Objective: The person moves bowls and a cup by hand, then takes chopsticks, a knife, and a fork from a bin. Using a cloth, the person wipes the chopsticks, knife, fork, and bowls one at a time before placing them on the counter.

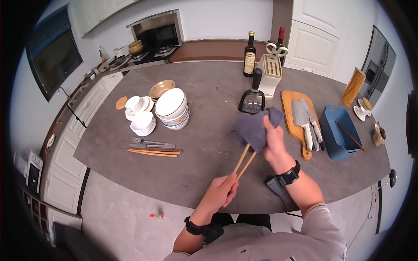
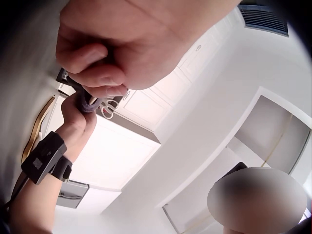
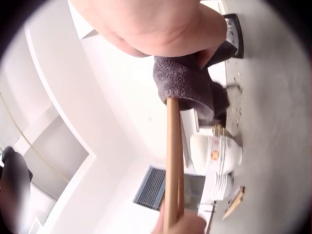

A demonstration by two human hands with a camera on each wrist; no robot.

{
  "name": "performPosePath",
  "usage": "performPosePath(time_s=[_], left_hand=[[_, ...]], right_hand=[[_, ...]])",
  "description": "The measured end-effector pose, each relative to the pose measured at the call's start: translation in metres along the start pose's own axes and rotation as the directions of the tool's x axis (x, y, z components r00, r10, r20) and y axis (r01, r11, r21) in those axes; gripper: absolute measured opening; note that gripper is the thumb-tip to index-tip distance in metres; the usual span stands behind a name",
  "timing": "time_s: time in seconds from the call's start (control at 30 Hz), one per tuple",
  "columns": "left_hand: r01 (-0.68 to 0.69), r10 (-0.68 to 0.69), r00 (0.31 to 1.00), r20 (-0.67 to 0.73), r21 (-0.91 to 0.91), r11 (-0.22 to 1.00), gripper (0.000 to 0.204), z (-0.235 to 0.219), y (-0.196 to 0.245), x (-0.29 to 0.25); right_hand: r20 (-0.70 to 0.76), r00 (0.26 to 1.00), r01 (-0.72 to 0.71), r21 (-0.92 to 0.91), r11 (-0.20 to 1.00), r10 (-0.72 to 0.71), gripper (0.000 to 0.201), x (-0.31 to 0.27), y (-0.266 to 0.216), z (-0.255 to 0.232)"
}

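The left hand (image 1: 220, 191) is gripping the near ends of two wooden chopsticks (image 1: 242, 158); apart from it, at one o'clock, the right hand (image 1: 275, 141) is clasping a gray cloth (image 1: 252, 130) round their far ends. Light, even pressure along each stick would likely suit, with a firm rear grip to stop twisting. Beyond, a black turner (image 1: 251, 102) is lying at twelve o'clock, bowls (image 1: 172, 104) are standing toward ten, and a cutting board (image 1: 288, 106) is resting toward two.
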State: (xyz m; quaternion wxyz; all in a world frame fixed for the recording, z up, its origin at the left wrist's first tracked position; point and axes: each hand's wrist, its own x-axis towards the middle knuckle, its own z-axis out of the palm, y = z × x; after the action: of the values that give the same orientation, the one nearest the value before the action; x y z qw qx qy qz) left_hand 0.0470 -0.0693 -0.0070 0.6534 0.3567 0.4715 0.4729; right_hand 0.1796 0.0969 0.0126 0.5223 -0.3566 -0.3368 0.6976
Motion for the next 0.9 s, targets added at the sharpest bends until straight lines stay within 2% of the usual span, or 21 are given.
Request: performPosePath(time_s=[0.03, 0.07, 0.1, 0.17, 0.27, 0.37, 0.43, 0.5, 0.57, 0.63, 0.7, 0.83, 0.9], left_hand=[[-0.024, 0.024, 1.000, 0.010, -0.006, 1.000, 0.043, -0.001, -0.001, 0.004], [-0.023, 0.023, 1.000, 0.015, -0.006, 1.000, 0.043, 0.000, 0.000, 0.008], [-0.026, 0.026, 1.000, -0.004, -0.020, 0.999, 0.043, 0.001, 0.001, 0.012], [-0.027, 0.026, 0.999, -0.021, -0.034, 0.999, 0.043, 0.000, 0.001, 0.013], [-0.041, 0.041, 0.999, -0.014, 0.018, 0.999, 0.044, -0.007, 0.000, 0.005], [0.026, -0.025, 0.999, 0.032, -0.029, 0.999, 0.044, -0.009, -0.002, 0.001], [-0.009, 0.010, 1.000, 0.016, -0.043, 0.999, 0.045, -0.005, -0.002, 0.008], [-0.005, 0.005, 1.000, 0.001, -0.051, 0.999, 0.045, -0.004, -0.004, 0.013], [0.003, -0.004, 1.000, -0.015, -0.049, 0.999, 0.046, -0.005, -0.003, 0.010], [0.011, -0.010, 1.000, -0.029, 0.034, 0.999, 0.046, -0.001, 0.000, 0.002], [0.026, -0.025, 1.000, -0.012, 0.036, 0.999, 0.046, 0.000, -0.003, 0.000], [0.020, -0.021, 0.999, 0.046, 0.011, 1.000, 0.046, 0.001, -0.003, 0.007], [0.014, -0.015, 1.000, 0.026, 0.019, 1.000, 0.046, 0.003, -0.002, 0.008]], right_hand=[[-0.035, 0.999, 0.020, 0.001, 1.000, -0.020, 0.035, -0.003, 0.007, 0.003], [0.019, 1.000, -0.005, 0.023, 1.000, 0.004, 0.035, -0.010, 0.017, 0.006], [0.018, 0.999, -0.044, -0.060, 0.997, 0.045, 0.035, -0.016, 0.023, 0.010], [0.101, 0.993, -0.055, -0.077, 0.996, 0.062, 0.036, -0.028, 0.020, 0.019], [0.114, 0.993, -0.034, -0.091, 0.995, 0.044, 0.037, -0.018, 0.006, 0.011], [0.122, 0.990, -0.056, -0.105, 0.993, 0.068, 0.037, -0.014, -0.005, 0.009], [0.183, 0.970, -0.109, -0.249, 0.962, 0.157, 0.038, -0.030, 0.011, 0.017], [0.218, 0.972, -0.040, -0.220, 0.975, 0.089, 0.037, -0.044, 0.036, 0.025], [0.219, 0.972, -0.054, -0.166, 0.985, 0.090, 0.035, -0.035, 0.024, 0.021], [0.219, 0.971, -0.069, -0.121, 0.990, 0.095, 0.034, -0.022, 0.009, 0.012], [0.115, 0.989, -0.094, 0.019, 0.995, 0.091, 0.033, -0.008, 0.002, 0.004], [0.029, 0.998, -0.061, 0.009, 0.998, 0.060, 0.033, -0.025, 0.012, 0.019], [0.063, 0.997, -0.047, -0.007, 0.999, 0.047, 0.034, -0.026, 0.016, 0.019]])
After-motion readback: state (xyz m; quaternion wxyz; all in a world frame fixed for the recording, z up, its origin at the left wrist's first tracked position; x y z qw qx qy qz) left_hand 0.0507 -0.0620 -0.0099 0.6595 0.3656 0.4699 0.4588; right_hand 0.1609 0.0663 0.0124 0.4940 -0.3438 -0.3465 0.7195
